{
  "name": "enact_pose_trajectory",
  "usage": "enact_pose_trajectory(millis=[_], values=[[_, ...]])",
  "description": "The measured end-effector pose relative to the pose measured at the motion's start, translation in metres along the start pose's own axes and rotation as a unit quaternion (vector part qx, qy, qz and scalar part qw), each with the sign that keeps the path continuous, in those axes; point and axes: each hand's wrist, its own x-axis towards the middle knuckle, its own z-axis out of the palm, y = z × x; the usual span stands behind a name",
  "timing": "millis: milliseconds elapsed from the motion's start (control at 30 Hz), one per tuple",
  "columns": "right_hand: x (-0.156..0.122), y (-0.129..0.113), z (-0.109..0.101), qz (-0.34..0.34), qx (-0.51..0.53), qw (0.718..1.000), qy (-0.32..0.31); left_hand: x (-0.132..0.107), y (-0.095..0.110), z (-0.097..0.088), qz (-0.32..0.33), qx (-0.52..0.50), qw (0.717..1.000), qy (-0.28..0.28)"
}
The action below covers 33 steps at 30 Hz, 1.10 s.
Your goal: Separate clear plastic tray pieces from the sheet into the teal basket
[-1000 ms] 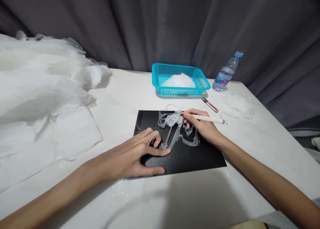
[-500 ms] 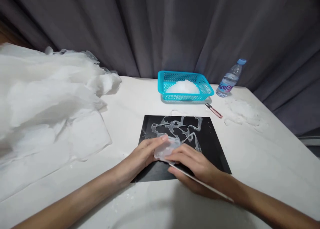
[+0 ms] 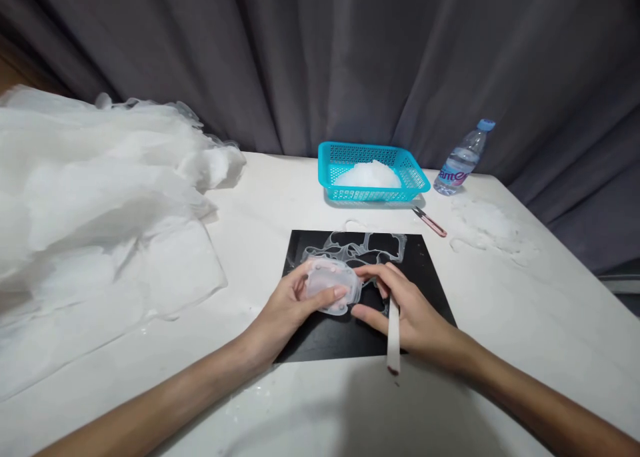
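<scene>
My left hand (image 3: 287, 310) is closed on a translucent, rounded-square piece of soft plastic or silicone (image 3: 323, 278), thumb across its face and fingers behind. At the piece's right edge is my right hand (image 3: 417, 317), its thumb and forefinger apart around that edge; whether they touch it I cannot tell. A flat whitish stick-like tool (image 3: 394, 340) is held in the right palm, one end pointing down toward me, the other hidden by the fingers. Beneath both hands lies a black mat (image 3: 335, 344), with stringy translucent trimmings (image 3: 387, 244) on its far part.
A large heap of translucent white sheets (image 3: 115, 197) covers the table's left side. Further back stand a blue basket (image 3: 373, 194) holding white pieces and a water bottle (image 3: 457, 167). Pink-handled thread snips (image 3: 431, 222) lie before them. Clear scraps (image 3: 487, 224) sit at right.
The right hand has shifted slightly right and turned, swinging the stick from slanting along the forearm to pointing down. The left thumb has moved across the piece, whose face now shows more fully.
</scene>
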Motion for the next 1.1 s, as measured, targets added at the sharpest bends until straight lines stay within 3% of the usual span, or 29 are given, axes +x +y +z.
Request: enact_pose_trajectory(millis=[167, 333, 567, 700, 867, 1100], values=[[0.001, 0.000, 0.006, 0.064, 0.043, 0.988, 0.135, -0.004, 0.001, 0.006, 0.020, -0.027, 0.999, 0.011], [0.002, -0.005, 0.007, 0.020, 0.045, 0.997, 0.064, -0.006, 0.001, 0.009, 0.018, -0.031, 0.999, 0.015], [0.004, -0.008, 0.007, 0.044, 0.119, 0.990, 0.058, -0.008, -0.002, 0.009, -0.015, -0.055, 0.998, 0.022], [0.001, -0.008, 0.009, 0.038, 0.117, 0.991, 0.055, -0.009, 0.002, 0.011, -0.025, -0.125, 0.991, 0.045], [-0.001, -0.005, 0.017, 0.047, 0.124, 0.986, 0.100, -0.011, -0.001, 0.015, -0.019, -0.142, 0.990, -0.018], [-0.003, -0.005, 0.025, -0.009, 0.008, 0.995, 0.097, -0.012, -0.003, 0.017, -0.025, -0.089, 0.996, 0.003]])
